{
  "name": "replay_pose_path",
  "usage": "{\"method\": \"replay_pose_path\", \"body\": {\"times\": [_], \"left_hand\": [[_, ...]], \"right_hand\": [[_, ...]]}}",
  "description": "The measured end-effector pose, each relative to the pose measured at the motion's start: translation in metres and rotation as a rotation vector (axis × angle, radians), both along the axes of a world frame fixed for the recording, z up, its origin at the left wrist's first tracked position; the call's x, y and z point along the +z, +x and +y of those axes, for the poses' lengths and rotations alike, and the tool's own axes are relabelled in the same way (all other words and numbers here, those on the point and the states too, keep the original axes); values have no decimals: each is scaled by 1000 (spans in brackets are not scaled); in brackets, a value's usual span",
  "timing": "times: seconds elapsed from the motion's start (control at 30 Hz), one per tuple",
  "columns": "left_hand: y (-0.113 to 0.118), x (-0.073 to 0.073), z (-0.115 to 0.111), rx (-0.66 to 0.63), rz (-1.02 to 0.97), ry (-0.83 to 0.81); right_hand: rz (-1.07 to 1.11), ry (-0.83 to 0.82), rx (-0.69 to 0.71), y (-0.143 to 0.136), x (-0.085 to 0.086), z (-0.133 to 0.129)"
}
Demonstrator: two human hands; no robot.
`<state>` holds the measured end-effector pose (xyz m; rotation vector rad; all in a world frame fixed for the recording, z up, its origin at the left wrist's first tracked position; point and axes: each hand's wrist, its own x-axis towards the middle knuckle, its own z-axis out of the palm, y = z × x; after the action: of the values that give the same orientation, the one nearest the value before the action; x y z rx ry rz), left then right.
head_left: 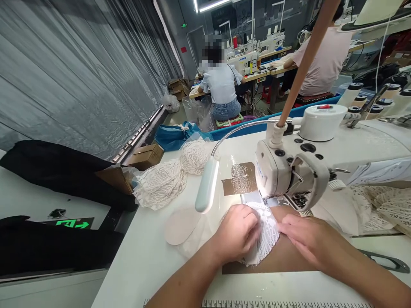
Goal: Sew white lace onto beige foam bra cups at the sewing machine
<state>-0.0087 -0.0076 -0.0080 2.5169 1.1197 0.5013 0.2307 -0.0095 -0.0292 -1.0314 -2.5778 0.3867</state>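
A round white lace piece [268,234] lies under the head of a white sewing machine [272,167], with its upper edge near the needle area. My left hand [239,231] rests on the left side of the lace, its fingers curled and closed on it. At the right edge of the lace, my right hand [305,235] pinches it between thumb and fingers. Beneath lies a brown sheet [289,256]. Left of my left hand is a flat beige oval pad [182,226] with sheer fabric around it. The needle tip is hard to make out.
Stacked lace pieces [162,182] stand at the table's left, behind a lit gooseneck lamp [207,186]. More lace [382,205] lies at right, near dark thread snips [385,261]. A measuring tape [250,304] runs along the front. Two people sit at machines beyond.
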Motion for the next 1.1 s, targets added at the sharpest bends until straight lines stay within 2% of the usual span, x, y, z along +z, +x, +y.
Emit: {"method": "replay_pose_path", "body": {"times": [0.27,0.5,0.67,0.87,0.97,1.1], "left_hand": [[6,5,-5,-160,196,134],[10,1,-8,-147,244,149],[11,-1,-8,-135,243,139],[11,2,-8,-144,187,148],[10,4,-7,-179,181,131],[11,4,-7,-150,220,108]], "right_hand": [[-138,29,120,9,-7,-6],[-107,16,103,9,-5,-9],[-44,-23,37,10,-3,-9],[-49,62,14,8,-8,-7],[-68,144,35,4,-7,-6],[-52,187,37,-1,-3,-5]]}}
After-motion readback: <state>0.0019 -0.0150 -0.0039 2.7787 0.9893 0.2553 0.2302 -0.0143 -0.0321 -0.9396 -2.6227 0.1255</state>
